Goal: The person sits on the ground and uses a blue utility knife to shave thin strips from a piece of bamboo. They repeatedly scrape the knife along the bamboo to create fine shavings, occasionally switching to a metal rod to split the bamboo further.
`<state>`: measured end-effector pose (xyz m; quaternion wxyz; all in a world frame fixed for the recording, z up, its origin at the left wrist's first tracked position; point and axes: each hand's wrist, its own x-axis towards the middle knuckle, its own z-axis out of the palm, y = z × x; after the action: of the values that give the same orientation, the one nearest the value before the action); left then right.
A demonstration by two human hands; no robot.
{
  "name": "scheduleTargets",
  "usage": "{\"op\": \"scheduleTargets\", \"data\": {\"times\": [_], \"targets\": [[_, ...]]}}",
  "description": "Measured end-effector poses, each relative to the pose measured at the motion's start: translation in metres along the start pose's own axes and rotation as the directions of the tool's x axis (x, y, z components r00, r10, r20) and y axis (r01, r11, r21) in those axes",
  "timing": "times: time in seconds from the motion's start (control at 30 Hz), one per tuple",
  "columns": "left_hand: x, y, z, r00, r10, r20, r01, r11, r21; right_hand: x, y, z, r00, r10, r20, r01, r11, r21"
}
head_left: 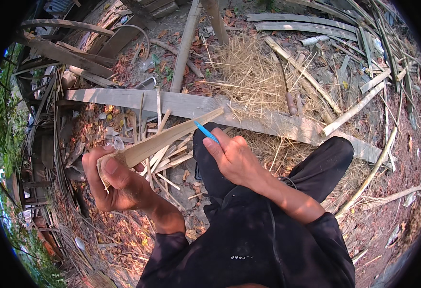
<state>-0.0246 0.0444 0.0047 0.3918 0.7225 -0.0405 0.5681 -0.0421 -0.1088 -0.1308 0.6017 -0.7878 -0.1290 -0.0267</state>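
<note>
Dark shirt (241, 233), slat (160, 139) in left hand (120, 180), blue pen (205, 131) in right hand (237, 159)

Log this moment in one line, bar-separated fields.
left grip: holds pale strip at one end | right grip: holds blue pen-like tool, tip at strip, contact unclear | grey plank: beyond knees

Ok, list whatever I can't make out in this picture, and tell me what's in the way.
All in the head view:
- Most fingertips of the left hand: behind the wooden strip it grips.
- Rear end of the blue pen-like tool: inside the right hand.
- Whether the tool's tip touches the strip: too small to tell.
- Part of the grey plank: under straw.
</note>
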Motion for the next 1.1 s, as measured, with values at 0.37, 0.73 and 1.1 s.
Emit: {"op": "scheduleTargets", "data": {"times": [0.37, 0.73, 1.1], "targets": [[0.006, -0.007, -0.004, 0.996, 0.051, 0.074, -0.045, 0.996, -0.076, 0.015, 0.049, -0.005, 0.988, 0.148, 0.046, -0.133, 0.962, -0.239], [0.004, -0.004, -0.009, 0.996, -0.021, 0.086, 0.020, 1.000, 0.013, 0.033, 0.113, 0.002, 0.965, 0.264, 0.016, -0.228, 0.860, -0.457], [0.009, -0.010, -0.009, 0.990, 0.018, 0.142, 0.002, 0.990, -0.141, 0.008, 0.197, 0.004, 0.984, -0.019, 0.178, 0.159, 0.549, -0.821]]}}
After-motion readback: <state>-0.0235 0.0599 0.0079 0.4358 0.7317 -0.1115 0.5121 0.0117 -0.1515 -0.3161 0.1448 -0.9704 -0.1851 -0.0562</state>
